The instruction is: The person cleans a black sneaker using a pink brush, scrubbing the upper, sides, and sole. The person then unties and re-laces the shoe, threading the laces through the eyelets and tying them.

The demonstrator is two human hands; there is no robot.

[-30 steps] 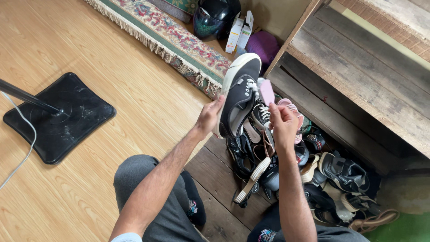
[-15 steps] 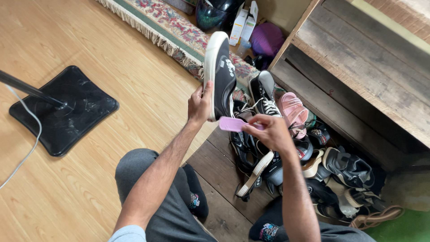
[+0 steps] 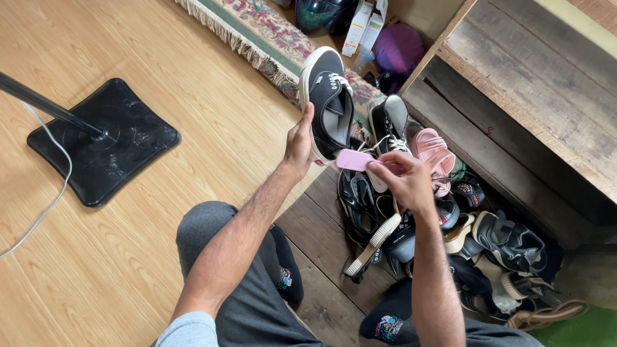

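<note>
the left hand (image 3: 299,142) grips a black canvas sneaker (image 3: 329,103) above the shoe pile (image 3: 450,225); the right hand (image 3: 403,181) pinches a pink brush (image 3: 355,160) against its side (brushing step, needing firm strokes).

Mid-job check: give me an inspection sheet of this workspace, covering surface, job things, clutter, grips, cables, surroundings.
Surface: light wood-look floor, meeting darker floor planks near the knees.
Job's things: black sneaker with white sole and laces, held up; pink brush at its heel end.
Clutter: shoe pile of sandals and sneakers under the wooden shelf; a second black sneaker and pink sandal on top.
Grips: left hand grips the sneaker's sole edge; right hand holds the brush.
Cables: white cable curving past the black stand base.
Surroundings: fringed patterned rug, dark helmet, white boxes, purple bundle.
</note>
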